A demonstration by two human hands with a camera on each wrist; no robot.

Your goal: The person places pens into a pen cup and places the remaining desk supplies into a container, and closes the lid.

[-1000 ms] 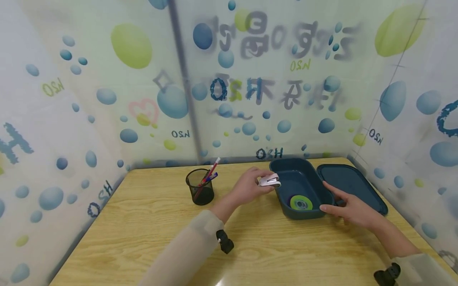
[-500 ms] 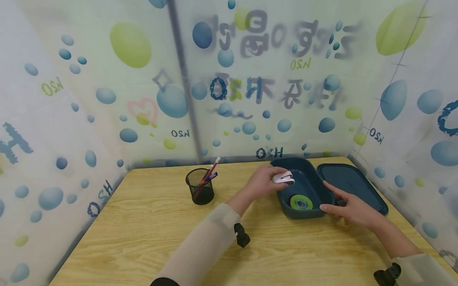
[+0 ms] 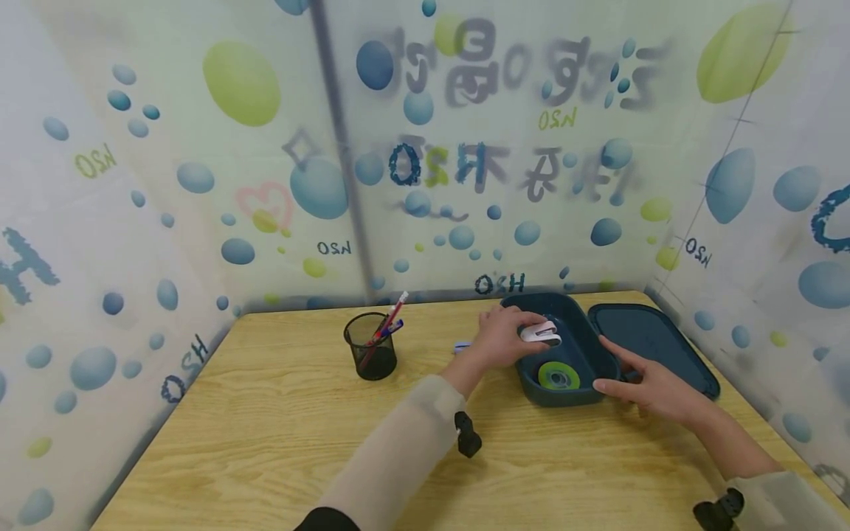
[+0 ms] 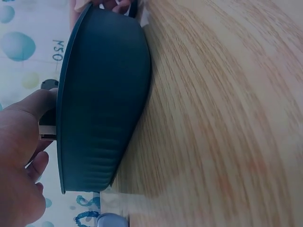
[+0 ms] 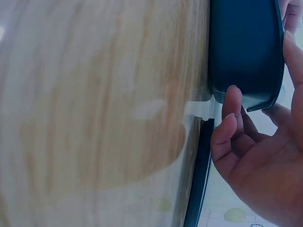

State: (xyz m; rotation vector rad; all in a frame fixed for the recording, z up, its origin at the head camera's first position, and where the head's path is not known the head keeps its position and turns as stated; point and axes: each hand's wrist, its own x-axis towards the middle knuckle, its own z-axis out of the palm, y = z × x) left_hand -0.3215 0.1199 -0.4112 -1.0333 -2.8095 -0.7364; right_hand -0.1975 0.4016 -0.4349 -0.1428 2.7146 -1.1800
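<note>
My left hand (image 3: 503, 338) pinches a small white and dark stapler (image 3: 541, 333) over the left part of a dark blue box (image 3: 571, 397). In the left wrist view the stapler (image 4: 47, 131) shows just past the box rim, partly hidden by the fingers. The right hand (image 3: 654, 391) grips the box's near right corner, thumb at the near rim and fingers along the right side. A flat lime-green ring with a grey centre (image 3: 558, 376) lies inside the box at its near end. In the right wrist view, curled fingers touch the box wall (image 5: 246, 52).
A dark lid (image 3: 647, 335) lies right of the box. To the left stands a black mesh pen cup (image 3: 375, 363) holding several pens and pencils. Behind the left wrist a small blue thing (image 3: 461, 346) shows on the wooden table (image 3: 265, 413). Printed curtains close off the back and sides.
My left hand has moved right with the stapler, from the box's left rim to above its inside. The small blue thing has come into view behind it. The right hand stays put.
</note>
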